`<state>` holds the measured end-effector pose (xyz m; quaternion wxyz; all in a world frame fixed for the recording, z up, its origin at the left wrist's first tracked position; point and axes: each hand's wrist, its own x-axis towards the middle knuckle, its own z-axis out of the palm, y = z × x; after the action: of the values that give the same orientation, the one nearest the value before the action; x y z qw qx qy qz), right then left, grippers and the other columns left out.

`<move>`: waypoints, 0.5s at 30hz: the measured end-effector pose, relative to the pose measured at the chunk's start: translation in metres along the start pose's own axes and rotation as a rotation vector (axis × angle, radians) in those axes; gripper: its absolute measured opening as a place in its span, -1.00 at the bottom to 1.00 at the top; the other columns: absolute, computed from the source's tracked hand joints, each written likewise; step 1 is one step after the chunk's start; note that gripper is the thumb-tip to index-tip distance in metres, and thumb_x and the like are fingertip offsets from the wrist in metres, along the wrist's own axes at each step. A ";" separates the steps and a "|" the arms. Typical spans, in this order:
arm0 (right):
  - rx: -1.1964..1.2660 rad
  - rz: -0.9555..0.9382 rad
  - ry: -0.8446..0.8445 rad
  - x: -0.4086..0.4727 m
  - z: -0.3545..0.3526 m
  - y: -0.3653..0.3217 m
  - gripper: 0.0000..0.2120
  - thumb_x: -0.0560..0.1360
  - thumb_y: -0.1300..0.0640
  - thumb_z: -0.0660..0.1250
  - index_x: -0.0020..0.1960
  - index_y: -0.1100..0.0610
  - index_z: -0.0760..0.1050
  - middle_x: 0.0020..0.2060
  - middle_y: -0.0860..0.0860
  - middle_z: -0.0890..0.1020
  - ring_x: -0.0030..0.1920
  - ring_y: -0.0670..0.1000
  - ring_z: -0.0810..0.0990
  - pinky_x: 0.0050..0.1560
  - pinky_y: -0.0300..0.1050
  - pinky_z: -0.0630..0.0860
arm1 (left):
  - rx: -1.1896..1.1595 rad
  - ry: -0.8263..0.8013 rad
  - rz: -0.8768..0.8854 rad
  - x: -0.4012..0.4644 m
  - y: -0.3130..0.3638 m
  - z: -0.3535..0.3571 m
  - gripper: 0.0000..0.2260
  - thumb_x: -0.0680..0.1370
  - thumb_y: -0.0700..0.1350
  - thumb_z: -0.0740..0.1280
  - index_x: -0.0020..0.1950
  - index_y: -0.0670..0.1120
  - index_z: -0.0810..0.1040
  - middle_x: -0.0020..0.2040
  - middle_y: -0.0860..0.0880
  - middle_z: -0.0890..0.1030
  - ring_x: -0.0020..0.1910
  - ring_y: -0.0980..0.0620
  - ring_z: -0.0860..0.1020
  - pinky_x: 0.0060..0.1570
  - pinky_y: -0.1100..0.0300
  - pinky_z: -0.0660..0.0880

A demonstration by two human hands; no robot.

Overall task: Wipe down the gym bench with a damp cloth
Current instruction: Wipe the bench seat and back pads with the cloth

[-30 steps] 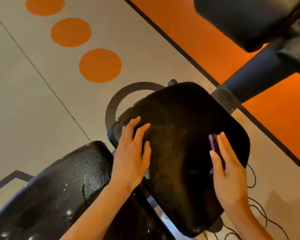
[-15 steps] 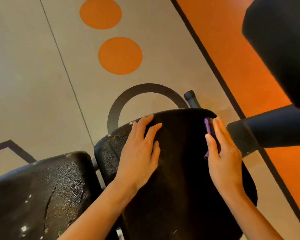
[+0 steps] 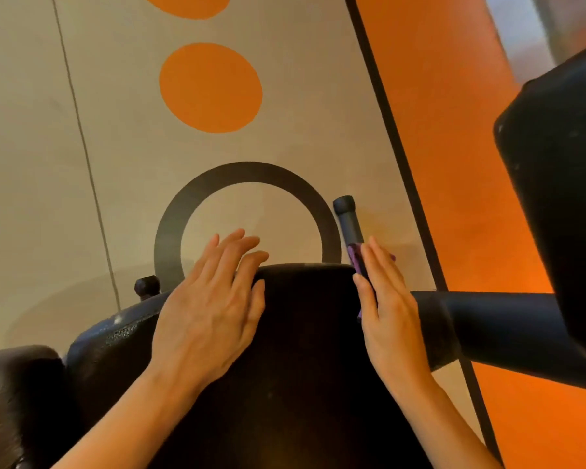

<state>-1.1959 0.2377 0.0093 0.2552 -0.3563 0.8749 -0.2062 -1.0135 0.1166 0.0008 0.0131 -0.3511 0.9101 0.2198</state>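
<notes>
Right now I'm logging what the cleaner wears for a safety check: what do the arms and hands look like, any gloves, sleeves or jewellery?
Both forearms are bare as far as the frame shows: no sleeves or cuffs in view. The left hand and the right hand wear no gloves. No rings, watch or wristbands show on the sides facing the camera. Nails look short and unpainted.

Purple cloth [image 3: 356, 262] at black bench [image 3: 305, 350] edge

Black bench pad [image 3: 305, 367]; purple cloth [image 3: 356, 262]; beige floor [image 3: 31, 164], orange dots [image 3: 210, 88]
</notes>
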 end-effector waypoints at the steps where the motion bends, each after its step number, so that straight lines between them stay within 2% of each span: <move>1: -0.028 0.009 -0.014 0.002 0.000 0.002 -0.53 0.59 -0.05 0.03 0.49 -0.07 0.16 0.49 -0.18 0.22 0.50 -0.22 0.11 0.48 -0.32 0.09 | -0.001 -0.005 0.002 0.000 0.000 -0.001 -0.65 0.63 0.03 0.09 0.31 -0.06 0.49 0.34 -0.07 0.49 0.44 -0.03 0.36 0.51 0.09 0.02; 3: -0.051 0.089 0.001 0.006 0.000 0.005 -0.50 0.56 -0.12 -0.01 0.45 -0.03 0.30 0.40 -0.14 0.39 0.46 -0.11 0.27 0.49 -0.05 0.23 | 0.010 -0.018 -0.006 0.002 -0.001 -0.003 -0.66 0.63 0.03 0.10 0.28 -0.07 0.51 0.26 -0.06 0.54 0.37 -0.03 0.44 0.51 0.10 0.04; 5: -0.048 0.158 0.094 0.009 0.008 -0.001 -0.52 0.56 -0.17 -0.04 0.30 0.00 0.45 0.15 -0.13 0.52 0.29 -0.03 0.47 0.37 0.03 0.40 | 0.004 -0.030 -0.013 0.004 -0.001 -0.005 -0.70 0.61 0.02 0.12 0.23 -0.06 0.52 0.17 -0.03 0.57 0.27 -0.02 0.52 0.51 0.10 0.06; 7: -0.155 0.117 0.213 0.013 0.027 -0.018 -0.58 0.63 -0.12 -0.05 0.13 0.03 0.51 -0.03 -0.12 0.53 0.10 -0.03 0.54 0.29 0.12 0.46 | -0.003 -0.049 0.001 0.006 -0.002 -0.005 -0.72 0.61 0.01 0.11 0.19 -0.05 0.52 0.08 -0.01 0.57 0.13 0.00 0.58 0.50 0.08 0.10; 8: -0.239 0.055 0.235 0.013 0.038 -0.028 -0.60 0.64 -0.07 -0.06 0.07 0.04 0.52 -0.08 -0.11 0.56 0.06 -0.04 0.55 0.32 0.13 0.43 | 0.003 -0.060 0.005 0.006 -0.002 -0.004 -0.72 0.61 0.00 0.11 0.18 -0.06 0.52 0.04 -0.01 0.57 0.08 0.00 0.60 0.49 0.06 0.12; 10: -0.338 -0.115 0.179 0.012 0.055 -0.045 -0.59 0.65 -0.04 -0.07 0.04 0.03 0.54 -0.09 -0.10 0.59 0.05 -0.09 0.53 0.41 0.04 0.33 | 0.028 -0.069 -0.004 0.007 -0.003 -0.003 -0.71 0.60 0.00 0.10 0.16 -0.08 0.53 0.00 -0.03 0.58 0.02 -0.03 0.62 0.48 0.05 0.11; 12: -0.294 -0.250 0.071 0.013 0.051 -0.044 -0.59 0.66 -0.03 -0.07 0.07 0.03 0.54 -0.05 -0.11 0.60 0.05 -0.14 0.51 0.42 -0.09 0.29 | 0.049 -0.076 -0.011 0.008 -0.003 -0.003 -0.70 0.59 0.00 0.10 0.14 -0.09 0.53 -0.03 -0.05 0.59 0.00 -0.08 0.63 0.46 0.06 0.08; 14: -0.205 -0.255 0.026 0.018 0.033 -0.023 -0.58 0.66 -0.08 -0.06 0.07 0.02 0.55 -0.06 -0.12 0.61 0.04 -0.17 0.52 0.36 -0.15 0.33 | 0.048 -0.075 -0.013 0.007 -0.002 -0.004 -0.71 0.58 -0.01 0.11 0.13 -0.10 0.54 -0.03 -0.06 0.59 0.00 -0.11 0.63 0.45 0.07 0.08; 15: -0.127 -0.151 0.041 0.021 0.022 -0.011 -0.58 0.65 -0.10 -0.06 0.00 0.01 0.55 -0.12 -0.12 0.60 -0.01 -0.19 0.53 0.31 -0.12 0.38 | 0.042 -0.067 -0.012 0.008 -0.002 -0.005 -0.71 0.58 -0.01 0.11 0.13 -0.10 0.54 -0.04 -0.06 0.59 0.00 -0.11 0.63 0.45 0.07 0.08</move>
<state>-1.1902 0.2107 -0.0083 0.1978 -0.4321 0.8620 -0.1764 -1.0179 0.1080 0.0031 0.0521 -0.3486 0.9115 0.2121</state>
